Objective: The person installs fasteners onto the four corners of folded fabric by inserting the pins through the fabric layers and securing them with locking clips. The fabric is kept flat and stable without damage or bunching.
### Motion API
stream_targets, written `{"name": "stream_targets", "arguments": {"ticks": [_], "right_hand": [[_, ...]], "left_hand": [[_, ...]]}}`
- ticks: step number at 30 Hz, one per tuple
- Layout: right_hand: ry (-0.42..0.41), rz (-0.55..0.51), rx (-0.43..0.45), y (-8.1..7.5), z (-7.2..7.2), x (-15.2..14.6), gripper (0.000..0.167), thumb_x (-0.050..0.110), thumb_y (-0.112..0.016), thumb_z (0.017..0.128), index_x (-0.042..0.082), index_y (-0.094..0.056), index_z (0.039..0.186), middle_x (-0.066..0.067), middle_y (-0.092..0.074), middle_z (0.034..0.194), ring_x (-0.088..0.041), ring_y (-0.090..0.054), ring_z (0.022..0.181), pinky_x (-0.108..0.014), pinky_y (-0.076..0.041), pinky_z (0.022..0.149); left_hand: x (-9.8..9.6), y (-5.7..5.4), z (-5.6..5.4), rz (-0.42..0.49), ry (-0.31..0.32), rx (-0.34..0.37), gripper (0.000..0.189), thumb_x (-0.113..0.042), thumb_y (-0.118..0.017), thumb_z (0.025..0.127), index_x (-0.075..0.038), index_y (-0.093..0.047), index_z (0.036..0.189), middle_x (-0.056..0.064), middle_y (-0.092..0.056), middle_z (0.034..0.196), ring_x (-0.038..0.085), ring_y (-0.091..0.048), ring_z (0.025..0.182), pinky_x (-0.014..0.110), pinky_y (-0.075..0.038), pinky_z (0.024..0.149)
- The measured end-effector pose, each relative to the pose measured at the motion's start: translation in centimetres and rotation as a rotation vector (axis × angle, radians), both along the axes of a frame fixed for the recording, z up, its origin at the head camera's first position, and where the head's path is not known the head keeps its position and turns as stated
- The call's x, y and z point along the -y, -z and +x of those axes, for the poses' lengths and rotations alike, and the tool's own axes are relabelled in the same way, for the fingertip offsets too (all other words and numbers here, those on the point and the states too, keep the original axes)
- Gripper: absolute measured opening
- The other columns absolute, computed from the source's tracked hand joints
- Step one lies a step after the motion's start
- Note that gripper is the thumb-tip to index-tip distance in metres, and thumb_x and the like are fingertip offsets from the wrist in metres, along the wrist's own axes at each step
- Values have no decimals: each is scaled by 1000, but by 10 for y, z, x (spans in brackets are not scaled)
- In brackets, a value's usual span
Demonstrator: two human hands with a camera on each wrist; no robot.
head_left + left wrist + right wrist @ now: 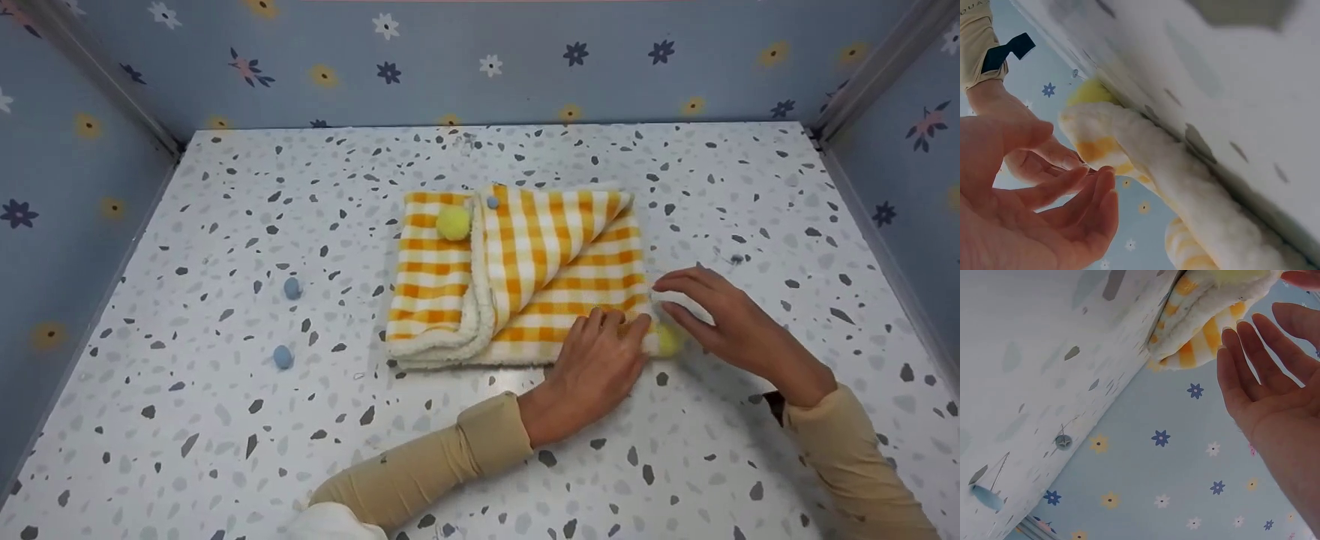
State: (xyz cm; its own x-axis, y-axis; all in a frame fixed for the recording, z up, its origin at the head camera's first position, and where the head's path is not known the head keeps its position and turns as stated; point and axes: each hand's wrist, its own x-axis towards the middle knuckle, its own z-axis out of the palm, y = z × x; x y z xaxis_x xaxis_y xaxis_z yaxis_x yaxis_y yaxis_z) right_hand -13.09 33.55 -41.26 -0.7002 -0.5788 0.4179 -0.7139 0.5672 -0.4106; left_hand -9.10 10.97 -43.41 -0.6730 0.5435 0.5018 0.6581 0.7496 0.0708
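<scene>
A yellow-and-white checked blanket (592,277) with a white fleecy underside lies folded in the middle of the table, one flap turned back diagonally. Yellow pom-poms sit on it, one pom-pom (454,223) at the upper left and another pom-pom (666,341) at the lower right corner. My left hand (596,371) rests over the lower right of the blanket, its bent fingertips touching the cloth. My right hand (724,322), fingers spread and relaxed, hovers just beside the right edge with nothing held.
Two small blue oval pieces (292,288) lie on the speckled table (187,442) left of the blanket. A small blue dot (493,202) shows on the flap. Right of the blanket lies a small greyish piece (736,259). Flower-printed walls (480,67) enclose the back and sides.
</scene>
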Motion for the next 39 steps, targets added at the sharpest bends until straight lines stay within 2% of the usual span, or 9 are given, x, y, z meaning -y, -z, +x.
{"name": "stream_targets", "arguments": {"ticks": [5, 8, 13, 19, 24, 32, 35, 39], "right_hand": [[52, 22, 7, 3, 6, -13, 39, -12, -76, 86, 2, -69, 121, -11, -66, 121, -23, -61, 109, -11, -38, 96], [75, 31, 6, 7, 9, -21, 38, -13, -76, 85, 0, -69, 120, -12, -66, 120, -24, -61, 108, -11, -38, 96], [125, 48, 6, 13, 14, -34, 35, -12, -77, 84, -1, -69, 116, -13, -67, 116, -28, -62, 109, -11, -35, 98], [199, 90, 27, 16, 17, -49, 33, -10, -77, 85, 0, -69, 115, -12, -68, 113, -28, -62, 105, -13, -36, 92], [279, 125, 76, 17, 22, -63, 35, -6, -80, 84, 1, -68, 116, -12, -67, 114, -27, -60, 106, -15, -36, 89], [366, 168, 156, 14, 30, -86, 38, -2, -77, 88, -3, -64, 123, -19, -64, 117, -35, -60, 104, -31, -39, 84], [380, 180, 186, 13, 34, -94, 40, -2, -77, 87, -4, -63, 124, -22, -64, 119, -38, -60, 105, -30, -39, 86], [392, 190, 210, 14, 40, -106, 42, -5, -77, 86, -6, -62, 124, -24, -64, 116, -40, -60, 104, -21, -36, 86]], "left_hand": [[-1, 1, 5, -72, 28, 60, 31, -23, -67, 98, -24, -64, 129, 4, -61, 100, 19, -56, 83, 26, -41, 64], [0, 2, 6, -110, 35, 88, 26, -16, -64, 100, -22, -63, 126, 5, -59, 101, 20, -54, 83, 26, -40, 64], [0, 1, 4, -124, 13, 103, 9, -9, -60, 101, -13, -60, 109, 4, -57, 94, 19, -53, 80, 25, -38, 62], [5, -1, -2, -47, 0, 109, 10, -1, -60, 96, -8, -54, 98, 4, -54, 81, 19, -54, 71, 23, -40, 56], [14, -9, -7, 49, 26, 171, 14, 4, -58, 95, -5, -55, 105, 7, -56, 84, 21, -56, 72, 25, -48, 60], [26, -18, -15, 142, 45, 262, 18, 6, -51, 100, -5, -60, 109, 9, -56, 90, 22, -55, 77, 24, -48, 66], [30, -20, -17, 167, 57, 295, 19, 7, -50, 100, -4, -61, 111, 10, -57, 92, 23, -56, 79, 26, -49, 69], [35, -23, -20, 203, 55, 284, 19, 7, -50, 101, -4, -60, 113, 11, -59, 94, 24, -58, 81, 28, -51, 74]]}}
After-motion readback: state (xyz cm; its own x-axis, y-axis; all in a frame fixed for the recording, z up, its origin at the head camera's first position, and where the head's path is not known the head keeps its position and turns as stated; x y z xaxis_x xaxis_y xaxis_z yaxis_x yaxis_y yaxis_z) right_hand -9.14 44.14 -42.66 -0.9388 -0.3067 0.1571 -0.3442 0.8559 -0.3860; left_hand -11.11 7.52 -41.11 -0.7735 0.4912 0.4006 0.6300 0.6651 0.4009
